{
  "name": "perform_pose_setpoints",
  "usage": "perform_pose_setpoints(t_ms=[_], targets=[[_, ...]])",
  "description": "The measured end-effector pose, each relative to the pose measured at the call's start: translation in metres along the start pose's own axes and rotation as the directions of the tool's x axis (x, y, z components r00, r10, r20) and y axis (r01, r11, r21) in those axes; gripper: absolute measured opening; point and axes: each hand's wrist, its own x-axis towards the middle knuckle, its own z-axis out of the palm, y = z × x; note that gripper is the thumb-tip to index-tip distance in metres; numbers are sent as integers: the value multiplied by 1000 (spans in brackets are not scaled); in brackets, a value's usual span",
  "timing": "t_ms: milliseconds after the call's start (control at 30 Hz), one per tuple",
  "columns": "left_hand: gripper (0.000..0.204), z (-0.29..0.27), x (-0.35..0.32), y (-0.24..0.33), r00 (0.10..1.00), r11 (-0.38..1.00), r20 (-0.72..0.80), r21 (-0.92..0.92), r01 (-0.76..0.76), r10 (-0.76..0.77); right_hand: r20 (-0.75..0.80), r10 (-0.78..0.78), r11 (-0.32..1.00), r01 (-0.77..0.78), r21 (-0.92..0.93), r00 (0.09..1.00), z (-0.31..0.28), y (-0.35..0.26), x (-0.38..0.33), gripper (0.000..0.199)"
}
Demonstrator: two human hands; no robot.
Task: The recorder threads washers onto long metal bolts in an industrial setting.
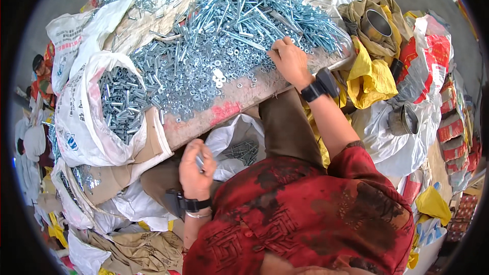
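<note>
My left hand (195, 170) is closed round a small shiny metal piece (199, 162), above my lap. Its exact kind is hidden by the fingers. At the table's near right part, my right hand (289, 62) has its fingers bent down at the edge of the loose washers and nuts (219, 63). The thumb and fingertips come together there, and whatever they grip is too small to tell. Beyond that hand rises a heap of long threaded bolts (249, 2). Short metal sleeves (165, 53) lie left of the washers.
A white woven sack (91, 117) full of metal sleeves (119, 99) stands at the left. Between my legs an open white bag (224, 140) holds bolts (244, 152). Yellow sacking (369, 79) and metal cups (377, 24) sit right of the table (229, 104). Other people work far left.
</note>
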Motion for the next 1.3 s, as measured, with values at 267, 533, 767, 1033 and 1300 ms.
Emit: perform_pose_setpoints(t_ms=[267,533,767,1033,1300], targets=[[20,39,0,-5,955,968,-266,241,-70,135,296,-104,909,211,-359,949,16,0,10,9],[26,14,-3,-8,994,987,61,129,-97,90,-118,-286,957,276,-92,951,-2,-30,14,7],[41,4,-1,-6,970,990,210,-87,-109,125,25,21,739,-32,673,999,-15,-107,-41,11],[33,10,-21,1,948,982,255,-70,-176,188,349,-276,858,66,509,896,-12,-119,-72,16],[29,20,-30,-8,927,985,347,-135,-104,145,433,-559,646,45,762,707,-72,-127,-88,16]])
